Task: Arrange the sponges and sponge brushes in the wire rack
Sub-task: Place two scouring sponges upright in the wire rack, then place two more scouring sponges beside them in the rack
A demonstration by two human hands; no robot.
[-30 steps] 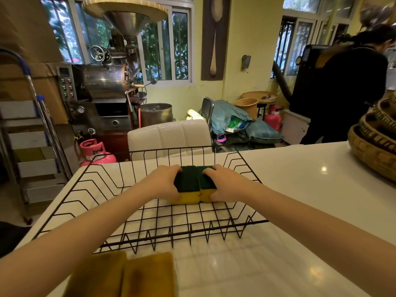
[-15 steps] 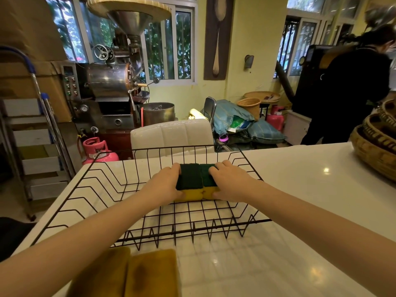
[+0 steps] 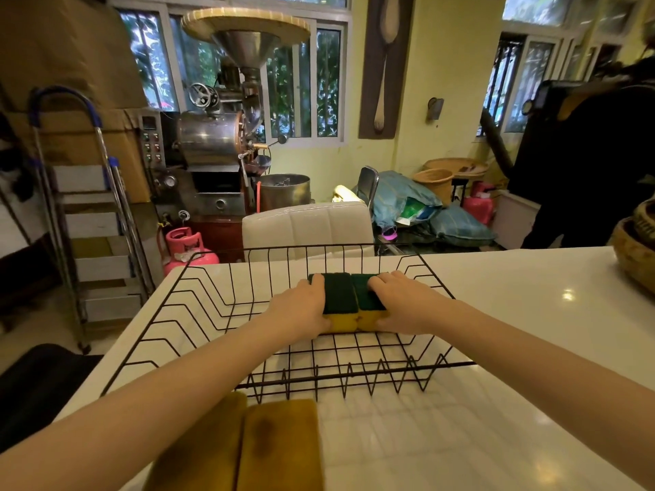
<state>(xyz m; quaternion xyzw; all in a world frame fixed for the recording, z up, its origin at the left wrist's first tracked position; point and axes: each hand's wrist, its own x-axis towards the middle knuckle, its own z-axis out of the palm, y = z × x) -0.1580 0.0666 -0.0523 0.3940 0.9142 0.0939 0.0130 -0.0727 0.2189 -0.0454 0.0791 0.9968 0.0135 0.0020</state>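
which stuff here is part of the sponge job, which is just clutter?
Job:
- wire rack
- two green-topped sponges, side by side in the rack
- left hand and right hand, one at each side of the pair
- two brown sponges on the counter, near side of the rack

Clutter:
- woven baskets
- roaster
- gas cylinder
- stepladder

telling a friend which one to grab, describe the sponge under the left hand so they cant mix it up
Start at the black wire rack on the white counter. Inside it, toward the far side, two green-topped yellow sponges sit side by side, touching. The wanted one is the left sponge, held by the left hand; its twin sits under the right hand.
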